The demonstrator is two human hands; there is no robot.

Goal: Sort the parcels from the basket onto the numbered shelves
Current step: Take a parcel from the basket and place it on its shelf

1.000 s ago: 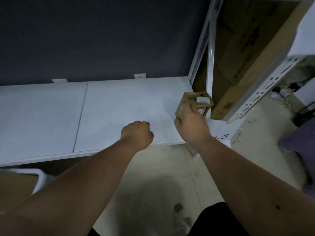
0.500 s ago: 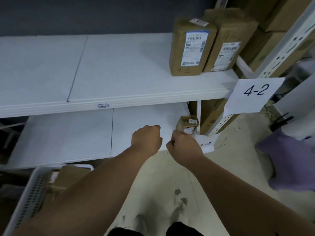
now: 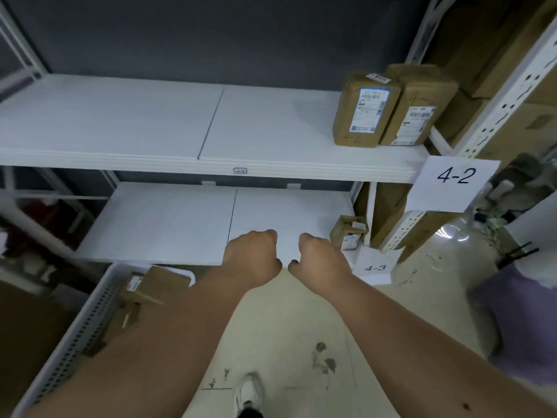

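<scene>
A small brown parcel (image 3: 349,232) stands at the right end of the lower white shelf (image 3: 168,224), above the paper sign 4-3 (image 3: 374,268). My right hand (image 3: 322,260) hovers just left of it with fingers curled, holding nothing. Beside it, my left hand (image 3: 252,255) is curled into a loose fist, also holding nothing. Two taller brown parcels (image 3: 366,110) stand on the upper shelf (image 3: 150,122) near the sign 4-2 (image 3: 455,176). A white perforated basket (image 3: 90,315) at lower left holds more brown parcels (image 3: 150,286).
White slotted shelf uprights (image 3: 494,101) rise at the right, with large cardboard boxes (image 3: 388,212) behind them. A purple cloth (image 3: 524,324) lies on the pale floor at right. My white shoe (image 3: 248,393) shows at the bottom.
My right hand has let go of the small parcel, which now stands on the lower shelf, and has drawn back. My view has risen and pulled away, showing both shelves.
</scene>
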